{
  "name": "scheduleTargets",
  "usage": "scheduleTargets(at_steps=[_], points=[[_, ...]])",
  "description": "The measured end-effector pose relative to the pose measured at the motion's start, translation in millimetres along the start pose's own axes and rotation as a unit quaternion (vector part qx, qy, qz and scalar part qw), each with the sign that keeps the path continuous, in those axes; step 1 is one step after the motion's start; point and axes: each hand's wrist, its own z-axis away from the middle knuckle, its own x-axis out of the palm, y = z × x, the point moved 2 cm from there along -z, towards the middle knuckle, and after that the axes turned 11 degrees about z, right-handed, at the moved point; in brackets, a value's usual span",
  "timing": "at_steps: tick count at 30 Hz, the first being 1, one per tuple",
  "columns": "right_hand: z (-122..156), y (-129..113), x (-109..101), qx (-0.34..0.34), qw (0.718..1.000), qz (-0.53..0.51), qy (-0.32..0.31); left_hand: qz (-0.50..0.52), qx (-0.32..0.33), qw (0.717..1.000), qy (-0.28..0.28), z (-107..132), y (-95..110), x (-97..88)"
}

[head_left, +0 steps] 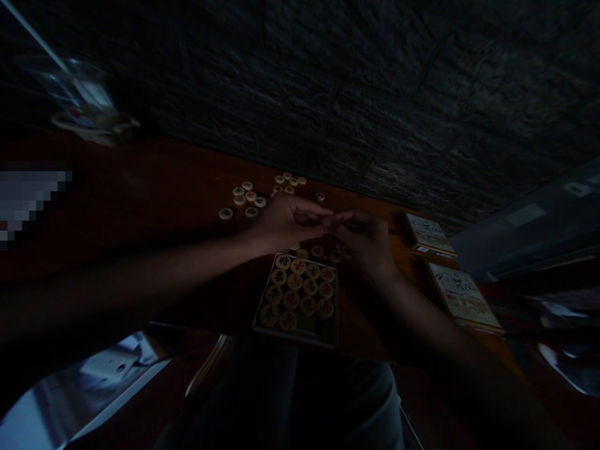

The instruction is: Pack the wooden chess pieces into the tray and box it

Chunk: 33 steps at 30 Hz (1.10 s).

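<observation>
Above the wooden table (178, 181), my left hand (285, 222) and my right hand (368, 240) meet at the fingertips. Both have their fingers drawn together in a pinch; anything between them is too dark to make out. Just below the hands sits an open box (313, 326) with rows of round Chinese chess pieces (293, 299), marked in red or black. Its front right part shows bare bottom. Loose chess pieces (250, 196) lie beyond and left of my left hand, and a few more (317, 251) lie beneath the hands, partly hidden.
Two printed boxes (429, 234) (464, 297) lie at the table's right side. A clear cup (87, 90) with a straw stands on the far left. A dark stone wall (300, 94) borders the table's back. My legs (347, 400) are under the front edge.
</observation>
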Motion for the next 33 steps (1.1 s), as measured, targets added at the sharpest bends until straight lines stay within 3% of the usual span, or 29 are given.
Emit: scheduleTargets(at_steps=[4,9,14,20,28,33], points=[[0.7,-0.8,1.2,0.002,1.0,-0.028,-0.004,-0.005,0.003,1.0,0.006,1.6,2.7,2.9],[0.9,-2.2,1.7,0.017,0.998,-0.05,-0.02,0.095,-0.056,0.993,0.031,2.9,5.8,3.1],[-0.5,-0.2,1.3,0.02,0.998,-0.06,-0.019,0.136,-0.071,0.987,0.044,1.4,3.8,2.2],[-0.3,3.5,0.6,0.003,0.999,-0.037,-0.016,0.1,-0.06,0.993,0.031,2.5,3.0,4.6],[2.6,-4.1,1.6,0.017,0.999,-0.033,-0.016,-0.029,-0.001,1.0,0.012,2.1,4.4,-0.2],[1.6,-3.5,-0.3,0.005,1.0,0.0,-0.001,0.027,-0.018,0.999,0.026,1.0,1.7,0.8]])
